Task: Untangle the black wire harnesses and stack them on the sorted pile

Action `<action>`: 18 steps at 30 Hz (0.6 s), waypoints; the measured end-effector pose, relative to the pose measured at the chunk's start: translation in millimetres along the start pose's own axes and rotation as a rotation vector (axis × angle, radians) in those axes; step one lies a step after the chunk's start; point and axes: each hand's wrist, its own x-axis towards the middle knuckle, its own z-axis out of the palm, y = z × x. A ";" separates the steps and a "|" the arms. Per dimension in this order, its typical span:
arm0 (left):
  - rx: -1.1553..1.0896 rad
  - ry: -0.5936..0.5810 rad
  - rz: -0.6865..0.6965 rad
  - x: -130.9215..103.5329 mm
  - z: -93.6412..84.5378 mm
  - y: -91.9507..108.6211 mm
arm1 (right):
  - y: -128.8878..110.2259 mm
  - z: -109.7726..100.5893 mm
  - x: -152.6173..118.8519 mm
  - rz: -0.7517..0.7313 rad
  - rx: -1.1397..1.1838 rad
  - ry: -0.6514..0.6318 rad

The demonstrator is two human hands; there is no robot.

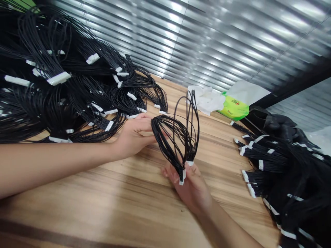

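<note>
A looped bundle of thin black wires, a wire harness [165, 136], is held up over the table between both hands. My right hand [192, 186] is closed around its lower end, where white connectors [182, 176] stick out by the fingers. At the bundle's left side, my left hand [137, 136] has its thumb and fingers closed on the curve of the loops; some fingertips are hidden behind the wires. A few wires stand up in a taller loop at the right of the bundle.
A large heap of black harnesses with white connectors [59, 78] covers the table's back left. Another pile [292, 172] lies on the right. White tissue [205, 98] and a green tissue pack [234, 106] sit at the back, before a corrugated metal wall [207, 44]. The table [124, 206] is wood-grained.
</note>
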 end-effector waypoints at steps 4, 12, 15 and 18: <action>-0.102 0.088 -0.025 -1.5 -0.2 -0.4 | 0.4 0.0 -1.1 0.014 -0.009 -0.049; -0.316 0.226 -0.159 0.0 5.9 2.7 | 1.1 0.2 -0.3 0.030 -0.030 -0.069; -0.306 0.293 -0.132 2.6 6.5 1.6 | 1.6 -0.9 0.0 0.035 -0.010 -0.079; -0.342 0.320 -0.182 2.8 8.7 -3.5 | 3.7 -2.8 0.8 0.066 -0.025 -0.066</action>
